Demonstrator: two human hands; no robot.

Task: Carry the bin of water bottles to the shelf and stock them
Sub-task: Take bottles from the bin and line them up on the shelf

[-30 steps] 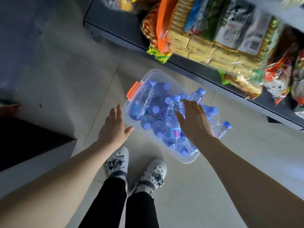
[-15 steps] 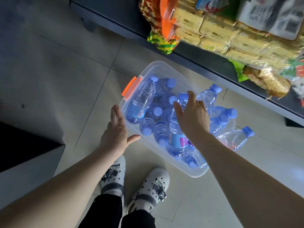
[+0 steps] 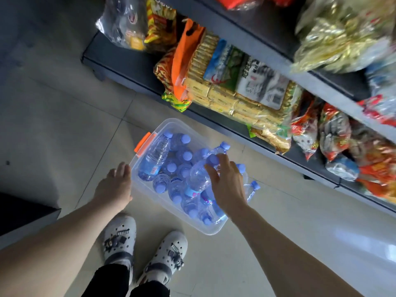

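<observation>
A clear plastic bin [image 3: 214, 231] with an orange latch [image 3: 143, 144] stands on the tiled floor below the shelf, filled with several blue-capped water bottles. My right hand [image 3: 228, 185] reaches into the bin, its fingers and thumb curled round one water bottle [image 3: 198, 175] that lies tilted on top of the others. My left hand [image 3: 115, 185] rests with straight fingers against the bin's near left rim and holds nothing. Another bottle [image 3: 155, 159] lies along the bin's left wall. One more bottle [image 3: 252, 189] sticks out past the right rim.
The dark bottom shelf [image 3: 128, 63] runs diagonally behind the bin, bare at its left end. Biscuit packs [image 3: 225, 99] and snack bags [image 3: 334, 136] crowd the rest, with an upper shelf above. My white shoes [image 3: 120, 239] stand just before the bin. A dark block [image 3: 21, 211] sits at left.
My right hand has closed round the top bottle, which now lies more tilted. My left hand has moved up against the bin's rim. The view has tipped up toward the shelves.
</observation>
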